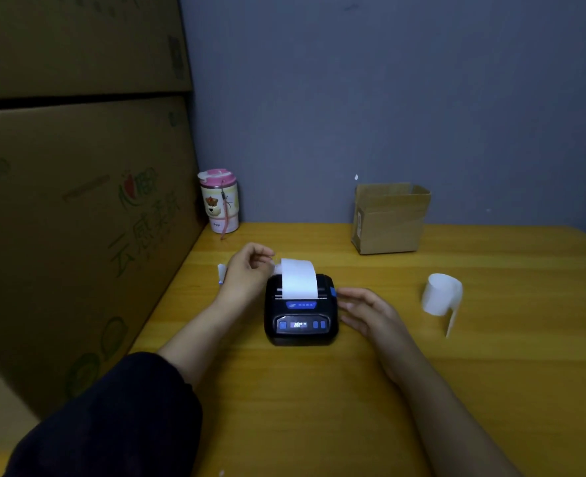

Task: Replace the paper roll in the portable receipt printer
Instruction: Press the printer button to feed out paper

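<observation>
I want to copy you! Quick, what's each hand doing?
Left hand: fingers curled, pinching the paper strip's top edge.
Right hand: open, empty, beside the printer.

A black receipt printer (301,309) is sitting on the yellow counter (491,373) with a white paper strip (298,278) curling up out of its top. The left hand (246,270) is hovering just beside the strip's upper edge, fingers (264,253) curled, while the right hand (370,313) is lying open beside the printer. A loose paper roll (441,295) is standing well apart to the right.
</observation>
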